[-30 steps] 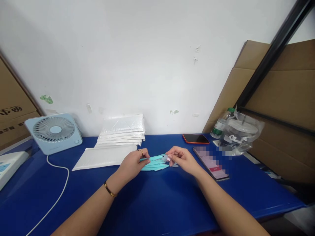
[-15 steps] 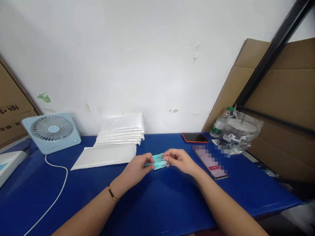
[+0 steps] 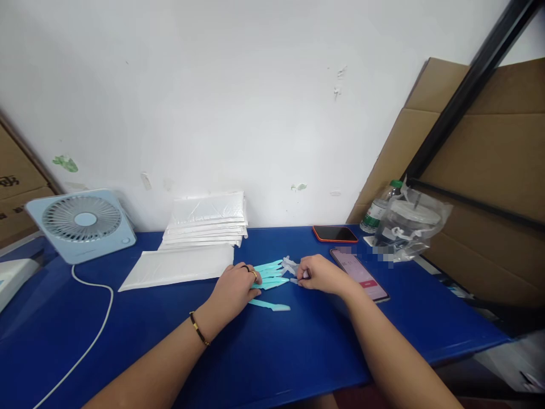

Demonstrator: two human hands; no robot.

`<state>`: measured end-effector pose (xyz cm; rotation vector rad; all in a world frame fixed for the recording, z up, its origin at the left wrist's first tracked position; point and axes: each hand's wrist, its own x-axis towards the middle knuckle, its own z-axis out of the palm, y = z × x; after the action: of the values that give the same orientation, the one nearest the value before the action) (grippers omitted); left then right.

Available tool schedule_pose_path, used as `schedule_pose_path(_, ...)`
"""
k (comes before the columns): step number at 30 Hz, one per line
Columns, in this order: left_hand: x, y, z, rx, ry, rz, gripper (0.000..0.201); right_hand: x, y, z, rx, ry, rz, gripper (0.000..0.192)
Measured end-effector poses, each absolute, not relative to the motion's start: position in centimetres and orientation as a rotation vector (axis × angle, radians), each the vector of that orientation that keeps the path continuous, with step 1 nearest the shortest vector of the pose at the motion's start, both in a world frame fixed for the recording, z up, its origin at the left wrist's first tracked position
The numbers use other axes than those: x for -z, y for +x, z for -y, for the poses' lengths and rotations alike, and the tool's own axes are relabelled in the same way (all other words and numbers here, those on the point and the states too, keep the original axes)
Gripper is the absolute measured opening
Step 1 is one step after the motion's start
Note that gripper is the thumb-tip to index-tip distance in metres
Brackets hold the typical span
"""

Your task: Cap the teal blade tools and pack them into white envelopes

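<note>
Several turquoise eyebrow razors (image 3: 269, 271) lie fanned out on the blue table, their blade ends pointing right. My left hand (image 3: 237, 288) is closed over their handle ends, with a ring and a bracelet showing. One single razor (image 3: 275, 307) lies apart in front of the bunch, its handle end by my left thumb. To the right of the blades is a small heap of translucent blade caps (image 3: 288, 264). My right hand (image 3: 317, 275) pinches a translucent cap (image 3: 294, 280) between thumb and fingers, low over the table.
White padded envelopes (image 3: 204, 218) are stacked at the back left, one lying in front (image 3: 179, 268). A blue fan (image 3: 83, 224) with a white cable stands further left. Right of my hands are two phones (image 3: 336, 234), a bottle (image 3: 377, 211) and a bagged cup (image 3: 411, 224).
The razors, bunched between both hands before, now lie spread on the table under my left hand. One razor lies apart in front. My right hand has moved right, and the heap of caps shows.
</note>
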<state>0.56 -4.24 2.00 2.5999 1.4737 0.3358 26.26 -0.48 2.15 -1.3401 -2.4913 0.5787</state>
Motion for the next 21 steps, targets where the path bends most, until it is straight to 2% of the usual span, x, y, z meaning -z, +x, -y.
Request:
schedule_pose_path(7,-2.2,0.7,4.3,-0.263,2.739,-1.416,0.026,-2.6,26.1,1.1,-0.812,-1.322,2.526,0.011)
schedule_pose_path(21,-1.9,1.4,4.4,-0.269,2.636,-1.358,0.025,-1.9,23.6,1.8,-0.801,-1.138,2.494,0.005)
